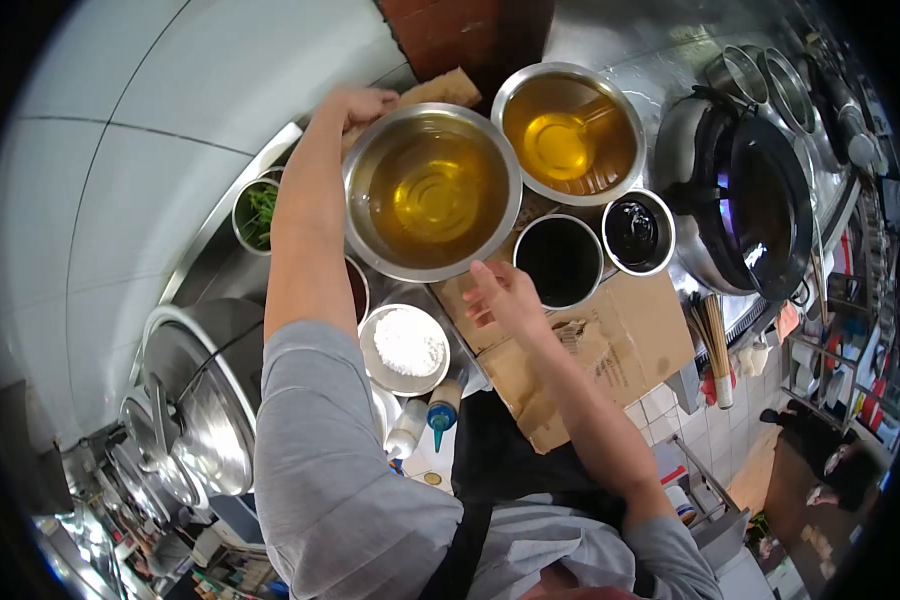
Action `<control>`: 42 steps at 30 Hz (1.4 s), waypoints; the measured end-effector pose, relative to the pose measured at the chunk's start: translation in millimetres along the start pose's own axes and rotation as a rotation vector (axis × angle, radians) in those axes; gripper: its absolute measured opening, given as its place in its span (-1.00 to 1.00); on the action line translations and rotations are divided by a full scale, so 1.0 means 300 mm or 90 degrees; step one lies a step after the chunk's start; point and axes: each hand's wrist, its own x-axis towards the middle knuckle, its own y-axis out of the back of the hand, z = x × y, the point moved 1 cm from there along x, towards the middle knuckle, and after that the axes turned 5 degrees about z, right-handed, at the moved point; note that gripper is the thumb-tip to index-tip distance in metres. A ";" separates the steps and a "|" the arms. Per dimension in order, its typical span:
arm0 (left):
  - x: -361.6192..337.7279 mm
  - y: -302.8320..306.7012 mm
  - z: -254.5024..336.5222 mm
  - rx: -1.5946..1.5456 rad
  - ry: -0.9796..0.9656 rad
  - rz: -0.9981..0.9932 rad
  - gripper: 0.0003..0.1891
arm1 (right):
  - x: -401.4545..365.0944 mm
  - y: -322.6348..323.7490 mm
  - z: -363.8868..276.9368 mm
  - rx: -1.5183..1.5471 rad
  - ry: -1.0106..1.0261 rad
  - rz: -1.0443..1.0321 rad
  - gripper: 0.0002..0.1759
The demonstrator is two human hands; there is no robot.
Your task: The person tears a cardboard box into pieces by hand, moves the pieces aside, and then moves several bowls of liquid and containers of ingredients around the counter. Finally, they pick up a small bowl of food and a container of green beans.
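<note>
A wide steel bowl (432, 255) of golden-yellow liquid stands between my two hands. At its far left side my left hand (362, 104) is closed, its fingers bent over a brown piece of cardboard (445, 92) behind the rim; whether it grips the cardboard or the rim I cannot tell. My right hand (507, 298) has its fingers apart, fingertips right at the bowl's near rim. Touching distance to its right is a steel pot (560, 262) of dark liquid. A second bowl (625, 185) of golden liquid, with a utensil in it, sits behind.
A smaller pot of black liquid (637, 235), a wok (770, 210) and a bamboo brush (712, 340) lie rightward. Flattened cardboard (630, 340) covers the counter. Nearer left are a bowl of white powder (405, 342), squeeze bottles (442, 412), chopped greens (258, 215) and a large lidded pot (210, 430).
</note>
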 end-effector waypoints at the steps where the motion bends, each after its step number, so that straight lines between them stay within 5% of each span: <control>1: 0.013 -0.026 -0.007 -0.039 -0.015 -0.039 -0.69 | 0.010 -0.011 0.009 0.020 0.005 0.005 -0.27; 6: -0.020 -0.151 -0.051 -0.168 -0.017 -0.173 -0.64 | 0.025 -0.051 0.012 0.065 0.021 -0.015 -0.40; 15: -0.051 -0.107 -0.141 -0.167 0.086 -0.159 -0.63 | 0.056 -0.079 0.051 0.107 0.039 0.021 -0.56; 21: 0.012 -0.088 -0.165 -0.153 0.121 -0.178 -0.63 | -0.203 0.163 0.040 -0.284 0.088 -0.043 -0.49; 23: 0.015 -0.095 -0.173 -0.153 0.129 -0.180 -0.63 | -0.241 0.297 0.094 -0.224 -0.013 0.097 -0.57; 28: 0.009 -0.104 -0.169 -0.148 0.140 -0.176 -0.62 | -0.084 0.497 0.298 0.102 0.079 0.281 -0.53; 42: -0.042 -0.098 -0.203 -0.165 0.157 -0.154 -0.61 | -0.001 0.504 0.331 0.261 0.017 0.217 -0.50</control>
